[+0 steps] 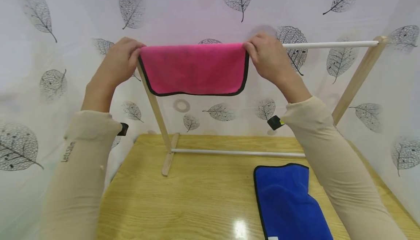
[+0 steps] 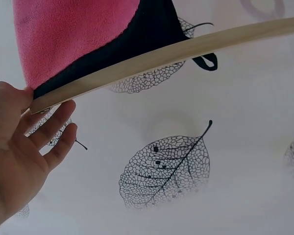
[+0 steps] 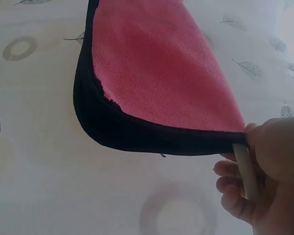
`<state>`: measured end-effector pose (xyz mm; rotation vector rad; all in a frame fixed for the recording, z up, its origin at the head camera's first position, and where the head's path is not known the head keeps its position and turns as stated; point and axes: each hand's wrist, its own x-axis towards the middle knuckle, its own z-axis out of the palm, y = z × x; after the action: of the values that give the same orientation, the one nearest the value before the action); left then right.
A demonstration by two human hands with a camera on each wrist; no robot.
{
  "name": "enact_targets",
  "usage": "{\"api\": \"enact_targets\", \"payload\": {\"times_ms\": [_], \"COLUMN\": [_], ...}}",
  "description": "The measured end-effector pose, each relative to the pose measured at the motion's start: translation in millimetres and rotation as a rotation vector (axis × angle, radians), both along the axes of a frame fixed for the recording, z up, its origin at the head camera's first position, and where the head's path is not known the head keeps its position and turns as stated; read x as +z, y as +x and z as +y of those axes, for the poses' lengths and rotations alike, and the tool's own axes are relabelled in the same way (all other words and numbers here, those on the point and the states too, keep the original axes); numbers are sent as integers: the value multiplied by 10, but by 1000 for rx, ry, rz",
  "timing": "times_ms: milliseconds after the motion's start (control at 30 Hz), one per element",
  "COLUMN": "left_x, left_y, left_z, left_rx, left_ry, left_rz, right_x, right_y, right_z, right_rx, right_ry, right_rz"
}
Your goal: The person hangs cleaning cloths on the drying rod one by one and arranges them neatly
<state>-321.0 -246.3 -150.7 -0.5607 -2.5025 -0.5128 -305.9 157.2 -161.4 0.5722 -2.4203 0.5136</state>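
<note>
A pink towel (image 1: 195, 70) with black edging hangs folded over the top white rod (image 1: 331, 45) of a wooden rack, toward its left end. My left hand (image 1: 119, 61) pinches the towel's upper left corner beside the rack's left post (image 1: 154, 112). At the upper right corner, my right hand (image 1: 267, 55) pinches the cloth where it meets the rod. In the left wrist view the thumb of the left hand (image 2: 19, 142) lies at the towel's edge, by the post's end. The right wrist view shows the right hand's (image 3: 269, 171) fingers around the rod below the black hem.
A blue towel (image 1: 288, 200) with black edging lies on the wooden table (image 1: 183, 200) at front right. The rack's lower white rod (image 1: 236, 153) runs low across the back, and its right post (image 1: 357, 79) leans behind my right arm. A leaf-patterned curtain (image 1: 210, 10) hangs behind.
</note>
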Motion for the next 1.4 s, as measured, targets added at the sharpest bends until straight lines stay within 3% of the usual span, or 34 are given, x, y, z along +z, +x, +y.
{"api": "enact_targets", "payload": {"times_ms": [100, 267, 400, 767, 1067, 1400], "left_x": [-2, 1, 11, -8, -44, -94], "left_y": [3, 22, 14, 14, 45, 49], "left_z": [18, 30, 35, 29, 31, 26], "left_rx": [17, 72, 68, 54, 67, 62], "left_ry": [2, 44, 35, 42, 135, 185], "left_rz": [5, -38, -37, 41, 34, 3], "right_x": [-1, -35, -70, -103, -98, -112], "right_y": [5, -18, -37, -64, -58, -49], "right_z": [6, 36, 44, 46, 51, 39], "right_rx": [6, 93, 132, 166, 173, 130], "right_ry": [-4, -73, -138, -218, -298, -278], "right_rz": [-19, -1, 22, 89, 103, 106]}}
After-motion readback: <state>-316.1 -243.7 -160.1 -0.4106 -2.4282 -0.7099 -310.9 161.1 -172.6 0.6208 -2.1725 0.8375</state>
